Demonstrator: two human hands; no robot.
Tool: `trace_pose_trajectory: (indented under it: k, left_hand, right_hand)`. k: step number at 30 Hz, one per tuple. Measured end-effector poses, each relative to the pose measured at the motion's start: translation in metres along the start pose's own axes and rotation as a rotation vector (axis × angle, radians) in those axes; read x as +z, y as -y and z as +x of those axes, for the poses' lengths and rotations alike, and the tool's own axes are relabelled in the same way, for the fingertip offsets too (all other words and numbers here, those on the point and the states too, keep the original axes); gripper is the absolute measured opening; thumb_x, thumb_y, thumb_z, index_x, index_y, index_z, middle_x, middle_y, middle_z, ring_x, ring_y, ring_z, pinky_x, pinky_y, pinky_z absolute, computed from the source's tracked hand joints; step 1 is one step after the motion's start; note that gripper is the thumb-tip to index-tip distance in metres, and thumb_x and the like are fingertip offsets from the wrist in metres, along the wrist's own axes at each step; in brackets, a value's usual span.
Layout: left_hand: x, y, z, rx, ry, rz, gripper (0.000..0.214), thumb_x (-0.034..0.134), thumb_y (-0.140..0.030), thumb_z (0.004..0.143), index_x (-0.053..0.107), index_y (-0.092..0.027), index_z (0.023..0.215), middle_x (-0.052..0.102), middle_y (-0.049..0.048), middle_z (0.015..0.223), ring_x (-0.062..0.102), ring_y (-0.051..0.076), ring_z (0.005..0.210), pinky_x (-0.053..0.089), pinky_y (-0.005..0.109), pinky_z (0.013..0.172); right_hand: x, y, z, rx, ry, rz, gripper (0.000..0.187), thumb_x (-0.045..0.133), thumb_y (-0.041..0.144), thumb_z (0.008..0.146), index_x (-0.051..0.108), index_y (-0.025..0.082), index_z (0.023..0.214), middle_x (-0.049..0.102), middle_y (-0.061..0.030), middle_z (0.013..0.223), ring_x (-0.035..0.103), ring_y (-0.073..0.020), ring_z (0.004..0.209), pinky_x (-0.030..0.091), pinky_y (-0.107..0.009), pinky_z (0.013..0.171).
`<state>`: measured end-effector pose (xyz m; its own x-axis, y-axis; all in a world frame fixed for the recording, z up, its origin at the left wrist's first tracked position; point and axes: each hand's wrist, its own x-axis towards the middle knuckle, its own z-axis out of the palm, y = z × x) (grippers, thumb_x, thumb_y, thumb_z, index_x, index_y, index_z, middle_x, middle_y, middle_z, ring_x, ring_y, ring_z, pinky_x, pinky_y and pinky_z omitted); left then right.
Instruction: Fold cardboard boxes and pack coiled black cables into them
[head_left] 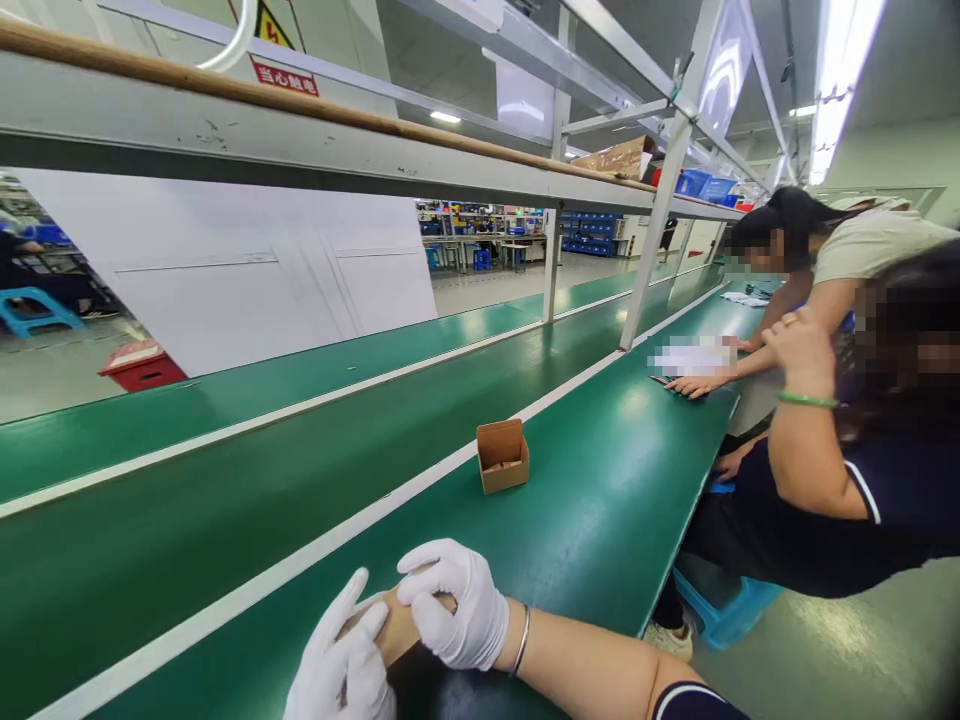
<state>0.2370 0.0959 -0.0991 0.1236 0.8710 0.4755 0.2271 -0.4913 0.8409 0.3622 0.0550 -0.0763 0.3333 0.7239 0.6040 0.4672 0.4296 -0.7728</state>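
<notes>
Both my hands wear white gloves and hold one small brown cardboard box (pixel 397 628) low over the green bench, near the bottom of the head view. My left hand (pixel 341 660) grips its left side, with the index finger pointing up along it. From the right, my right hand (pixel 456 605) curls over the box, thumb and fingers bent against it. The gloves cover much of the box, so its full shape is hidden. Beyond my hands, a second small cardboard box (pixel 502 458) stands on the bench with its lid flap up; brown pieces show inside it.
A white strip (pixel 420 484) divides the green bench (pixel 592 480) from the belt beside it. Metal posts (pixel 660 230) hold a shelf above. To the right, one person sits close by and another leans over papers (pixel 694 357). A blue stool (pixel 724 605) stands below.
</notes>
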Motion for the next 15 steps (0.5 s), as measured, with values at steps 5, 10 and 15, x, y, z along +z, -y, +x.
trace_pose_trajectory:
  k: [5, 10, 15]
  left_hand:
    - [-0.003, 0.005, -0.001, 0.27, -0.056, 0.05, 0.031, 0.047, -0.034, 0.089, 0.068, -0.018, 0.073, 0.072, 0.0117, 0.102, 0.069, 0.023, 0.09, 0.057, 0.041, 0.083]
    - [-0.001, 0.014, -0.005, 0.412, -0.03, -0.026, 0.032, 0.041, -0.03, 0.095, 0.064, -0.018, 0.077, 0.068, 0.0099, 0.115, 0.068, 0.02, 0.096, 0.057, 0.038, 0.081]
    - [0.0, 0.007, 0.0, 0.385, 0.11, -0.294, 0.059, 0.034, -0.069, 0.087, 0.054, -0.023, 0.118, 0.057, 0.0135, 0.13, 0.065, 0.024, 0.105, 0.054, 0.044, 0.088]
  right_hand:
    - [0.001, -0.008, -0.009, -0.014, -0.014, -0.03, 0.021, 0.051, 0.031, 0.083, 0.065, 0.022, 0.07, 0.069, -0.0119, 0.103, 0.068, -0.0198, 0.085, 0.056, -0.037, 0.078]
    - [-0.009, -0.013, -0.012, -0.218, 0.008, -0.023, 0.017, 0.05, 0.021, 0.083, 0.062, 0.02, 0.072, 0.066, -0.0108, 0.106, 0.068, -0.0183, 0.085, 0.056, -0.033, 0.074]
    - [-0.017, -0.02, -0.012, -0.406, -0.104, -0.026, 0.03, 0.047, 0.021, 0.086, 0.053, 0.025, 0.115, 0.062, -0.0106, 0.114, 0.066, -0.0223, 0.097, 0.056, -0.043, 0.082]
